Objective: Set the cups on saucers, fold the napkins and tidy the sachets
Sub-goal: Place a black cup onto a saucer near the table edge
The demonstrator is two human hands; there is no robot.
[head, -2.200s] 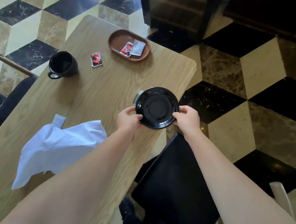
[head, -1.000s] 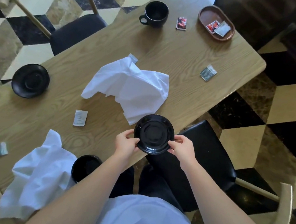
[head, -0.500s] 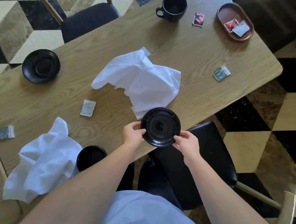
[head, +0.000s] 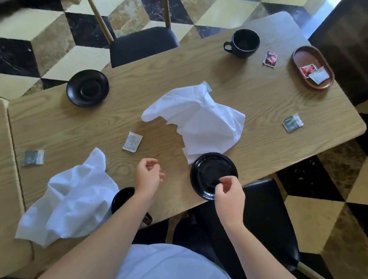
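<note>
Both hands are off everything right now. My left hand hovers over the wooden table with the fingers loosely curled, gripping nothing. Right hand is the same deal, loose curl, hanging over the near rim of the black saucer; I can't tell if it actually touches it.

That saucer sits flat at the near table edge, its far rim overlapping a corner of the crumpled white napkin in the middle. Second napkin is bunched up near-left, with a black cup just beside it, half hidden by my left forearm.

Other saucer is far-left, other cup far side. Sachets are scattered: white one, green ones, red one, plus two in the brown tray.
</note>
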